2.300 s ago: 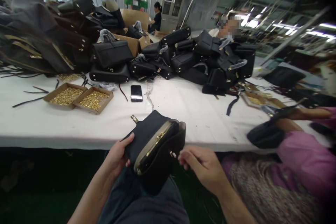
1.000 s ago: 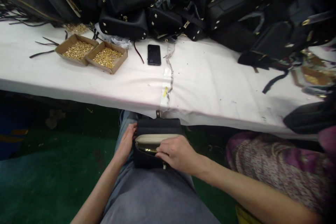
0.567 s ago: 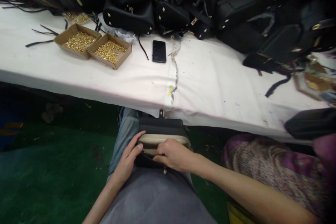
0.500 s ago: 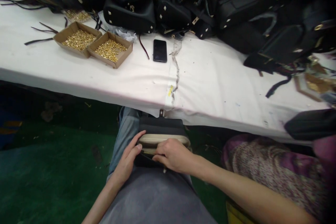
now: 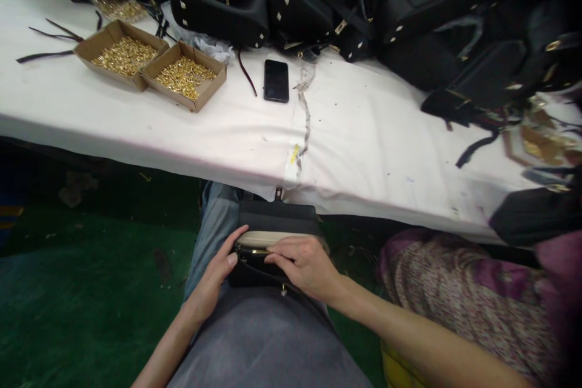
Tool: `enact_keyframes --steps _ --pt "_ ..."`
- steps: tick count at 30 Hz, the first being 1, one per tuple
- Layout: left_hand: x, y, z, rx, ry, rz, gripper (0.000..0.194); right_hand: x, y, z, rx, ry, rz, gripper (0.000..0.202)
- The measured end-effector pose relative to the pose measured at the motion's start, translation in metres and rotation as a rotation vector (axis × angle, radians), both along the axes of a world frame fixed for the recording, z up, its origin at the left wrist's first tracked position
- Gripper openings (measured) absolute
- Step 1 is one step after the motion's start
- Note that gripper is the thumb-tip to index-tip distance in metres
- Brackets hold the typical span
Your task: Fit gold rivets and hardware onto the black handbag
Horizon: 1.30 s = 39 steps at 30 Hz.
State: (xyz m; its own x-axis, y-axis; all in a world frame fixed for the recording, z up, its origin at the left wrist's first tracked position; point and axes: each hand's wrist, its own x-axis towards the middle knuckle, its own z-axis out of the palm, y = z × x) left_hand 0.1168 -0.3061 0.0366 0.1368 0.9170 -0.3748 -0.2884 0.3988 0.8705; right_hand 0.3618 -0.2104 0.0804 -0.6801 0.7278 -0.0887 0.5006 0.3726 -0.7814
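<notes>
Hands meet on a small black handbag point(image 5: 277, 224) that lies on the person's lap, just below the edge of the white table point(image 5: 364, 151). The left hand point(image 5: 213, 276) cups the bag's left end, fingers curled against it, while the right hand point(image 5: 307, 264) lies over the cream-lined mouth, fingertips pressed in at the gold clasp — both closed on the bag. By the look of it, the step in hand is fitting or checking hardware at the opening; the next move would seem to need a steady left-hand brace and fine fingertip work. Two cardboard trays of brass fittings point(image 5: 184, 76) and a phone point(image 5: 276, 80) lie well apart on the table.
</notes>
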Motion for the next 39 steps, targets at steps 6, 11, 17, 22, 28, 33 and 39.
enact_keyframes --steps 6,11,17,22,28,33,39 --pt "-0.001 0.003 0.011 0.016 0.098 -0.037 0.063 0.004 -0.006 0.002 -0.042 0.028 -0.073 0.017" --pt "0.004 -0.001 -0.003 0.028 0.121 0.002 0.063 0.005 -0.007 0.003 -0.044 0.058 -0.115 0.018" --pt "0.005 -0.003 0.002 0.051 0.138 0.002 0.061 0.007 -0.005 0.002 -0.047 0.069 -0.047 0.014" --pt "0.000 -0.005 0.010 0.085 0.147 -0.100 0.065 0.003 -0.004 -0.004 0.080 0.063 0.033 0.017" --pt "-0.003 -0.006 0.012 0.050 0.220 -0.131 0.069 -0.006 -0.009 -0.005 0.180 0.021 0.129 0.020" --pt "0.006 -0.008 0.021 0.000 0.306 -0.100 0.064 -0.016 -0.013 0.000 -0.030 0.089 0.096 0.022" --pt "0.003 -0.012 0.027 -0.022 0.391 -0.169 0.073 -0.031 -0.014 -0.005 -0.007 0.118 0.052 0.019"
